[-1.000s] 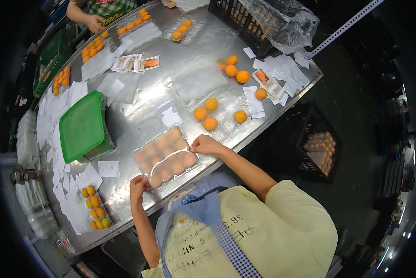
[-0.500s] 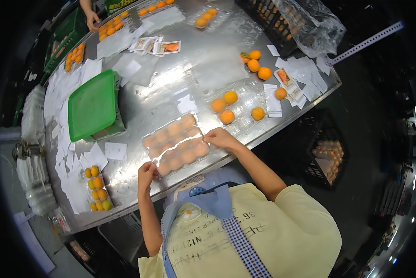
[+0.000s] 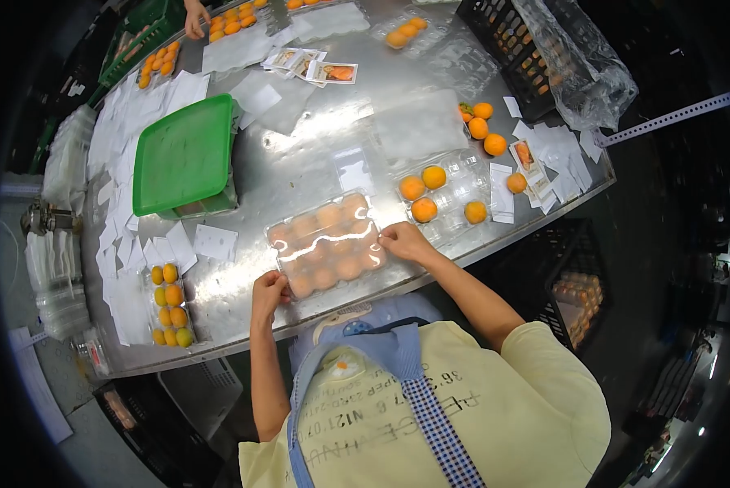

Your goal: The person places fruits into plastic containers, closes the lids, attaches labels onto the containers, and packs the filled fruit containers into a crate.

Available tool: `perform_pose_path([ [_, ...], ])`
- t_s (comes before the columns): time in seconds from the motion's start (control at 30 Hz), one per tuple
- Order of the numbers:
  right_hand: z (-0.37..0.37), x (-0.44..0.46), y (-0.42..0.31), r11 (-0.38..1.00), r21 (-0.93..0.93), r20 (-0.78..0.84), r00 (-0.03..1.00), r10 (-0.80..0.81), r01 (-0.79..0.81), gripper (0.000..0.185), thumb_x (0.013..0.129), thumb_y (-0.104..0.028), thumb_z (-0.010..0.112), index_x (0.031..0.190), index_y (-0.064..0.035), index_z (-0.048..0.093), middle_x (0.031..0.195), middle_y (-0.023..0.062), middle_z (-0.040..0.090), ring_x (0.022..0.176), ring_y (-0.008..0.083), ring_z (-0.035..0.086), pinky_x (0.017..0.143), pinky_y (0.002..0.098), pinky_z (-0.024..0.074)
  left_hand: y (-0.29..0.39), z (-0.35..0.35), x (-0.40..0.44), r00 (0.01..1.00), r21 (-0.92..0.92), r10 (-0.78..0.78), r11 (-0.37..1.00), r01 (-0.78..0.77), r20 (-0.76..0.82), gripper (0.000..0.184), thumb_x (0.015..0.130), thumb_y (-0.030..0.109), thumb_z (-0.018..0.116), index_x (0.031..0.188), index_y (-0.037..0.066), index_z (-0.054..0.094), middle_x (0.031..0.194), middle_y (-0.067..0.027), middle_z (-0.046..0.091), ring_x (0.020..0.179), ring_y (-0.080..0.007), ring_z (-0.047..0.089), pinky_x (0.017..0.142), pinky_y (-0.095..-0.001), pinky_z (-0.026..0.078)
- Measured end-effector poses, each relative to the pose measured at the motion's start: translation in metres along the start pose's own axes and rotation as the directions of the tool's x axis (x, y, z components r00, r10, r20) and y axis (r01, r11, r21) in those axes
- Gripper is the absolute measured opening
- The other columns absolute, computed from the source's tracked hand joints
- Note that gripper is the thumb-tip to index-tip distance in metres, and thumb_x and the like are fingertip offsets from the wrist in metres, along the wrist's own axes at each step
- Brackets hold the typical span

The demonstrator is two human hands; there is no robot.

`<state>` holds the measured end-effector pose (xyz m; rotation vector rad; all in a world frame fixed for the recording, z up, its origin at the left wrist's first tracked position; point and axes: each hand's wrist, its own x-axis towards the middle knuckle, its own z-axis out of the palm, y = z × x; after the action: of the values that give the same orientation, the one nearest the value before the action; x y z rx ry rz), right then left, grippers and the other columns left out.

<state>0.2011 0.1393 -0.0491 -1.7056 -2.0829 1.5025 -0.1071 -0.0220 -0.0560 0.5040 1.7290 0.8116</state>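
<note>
Left grip (image 3: 269, 294) at eight o'clock and right grip (image 3: 406, 242) at three pinch a clear pack of fruit (image 3: 326, 244) on the table's (image 3: 259, 183) six-o'clock side; likely slick, flexible, easily bruised, best held by opposite rims.

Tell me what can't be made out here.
In the head view:
- Clear rectangular plastic pack of round orange fruit: glare and haze blur the fruit's skin.
- Green-lidded rectangular box: lid hides its contents.
- Co-worker's bare hand: top edge cuts off the body.
- White-bordered orange picture card: lettering too small.
</note>
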Motion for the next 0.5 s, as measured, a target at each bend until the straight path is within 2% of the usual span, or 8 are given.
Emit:
perform_pose_path([
  [0.17,-0.027,-0.018,0.001,0.975,-0.012,-0.139,0.965,-0.223,0.224,0.028,0.079,-0.028,0.065,0.092,-0.0046,0.070,0.084,0.0156,0.069,0.080,0.0290,0.066,0.073,0.0358,0.0507,0.010,0.007,-0.011,1.000,-0.015,0.021,1.000,-0.021,-0.022,0.016,0.087,0.016,0.058,0.087,0.002,0.063,0.069,-0.0014,0.058,0.056,-0.0100,0.054,0.047,-0.0227,0.045],
  [0.23,-0.074,-0.021,-0.007,0.985,0.090,-0.298,0.948,-0.113,0.146,0.033,0.081,-0.031,0.065,0.098,-0.0030,0.067,0.086,0.0140,0.068,0.079,0.0241,0.065,0.074,0.0350,0.0505,0.009,0.009,-0.010,0.999,-0.012,0.005,1.000,-0.006,-0.042,0.016,0.088,0.017,0.058,0.088,0.002,0.064,0.068,-0.0009,0.057,0.056,-0.0093,0.053,0.047,-0.0215,0.044],
  [0.3,-0.125,0.003,0.042,0.946,0.253,-0.619,0.786,-0.003,0.203,0.031,0.082,-0.030,0.067,0.098,-0.0034,0.066,0.086,0.0108,0.068,0.077,0.0196,0.064,0.072,0.0324,0.0501,0.005,0.010,-0.009,0.998,-0.018,-0.002,1.000,0.001,-0.065,0.016,0.087,0.017,0.058,0.089,0.002,0.064,0.067,-0.0004,0.057,0.055,-0.0086,0.053,0.047,-0.0211,0.043],
  [0.33,-0.160,0.009,0.067,0.937,0.197,-0.734,0.677,-0.056,0.290,0.027,0.082,-0.026,0.068,0.099,-0.0047,0.067,0.085,0.0082,0.068,0.075,0.0169,0.062,0.070,0.0294,0.0493,0.003,0.010,-0.008,0.997,-0.024,-0.004,1.000,0.002,-0.073,0.016,0.087,0.017,0.058,0.089,0.002,0.064,0.066,-0.0001,0.057,0.055,-0.0084,0.052,0.047,-0.0210,0.043],
  [0.4,-0.224,0.023,0.132,0.978,0.041,-0.891,0.450,-0.056,0.203,0.033,0.085,-0.024,0.067,0.108,-0.0011,0.063,0.088,0.0089,0.068,0.076,0.0151,0.062,0.072,0.0270,0.0487,-0.001,0.010,-0.008,0.997,-0.036,-0.004,0.999,0.001,-0.080,0.016,0.087,0.017,0.059,0.089,0.003,0.064,0.065,0.0003,0.057,0.054,-0.0080,0.052,0.047,-0.0207,0.043],
  [0.43,-0.246,0.022,0.145,0.993,0.118,-0.927,0.361,0.105,0.014,0.040,0.080,-0.027,0.071,0.108,0.0003,0.063,0.095,0.0135,0.067,0.085,0.0192,0.063,0.078,0.0296,0.0484,-0.004,0.009,-0.007,0.996,-0.045,-0.001,0.999,-0.003,-0.084,0.016,0.087,0.018,0.059,0.089,0.003,0.065,0.064,0.0005,0.056,0.054,-0.0079,0.052,0.047,-0.0206,0.043],
  [0.47,-0.263,0.031,0.188,0.992,-0.027,-0.974,0.228,0.001,-0.120,0.051,0.074,-0.034,0.074,0.108,0.0024,0.062,0.103,0.0186,0.065,0.094,0.0270,0.062,0.084,0.0347,0.0475,-0.005,0.008,-0.005,0.995,-0.059,0.006,0.998,-0.012,-0.098,0.016,0.087,0.018,0.059,0.089,0.003,0.065,0.064,0.0007,0.056,0.054,-0.0077,0.052,0.047,-0.0204,0.042],
  [0.5,-0.274,0.028,0.209,0.964,-0.021,-0.975,0.218,0.039,-0.266,0.065,0.068,-0.042,0.077,0.111,0.0038,0.060,0.110,0.0221,0.062,0.101,0.0348,0.059,0.089,0.0402,0.0458,-0.006,0.009,-0.005,0.993,-0.069,-0.006,0.998,-0.003,-0.118,0.015,0.087,0.017,0.059,0.089,0.003,0.065,0.064,0.0005,0.057,0.053,-0.0077,0.053,0.046,-0.0202,0.042],
])
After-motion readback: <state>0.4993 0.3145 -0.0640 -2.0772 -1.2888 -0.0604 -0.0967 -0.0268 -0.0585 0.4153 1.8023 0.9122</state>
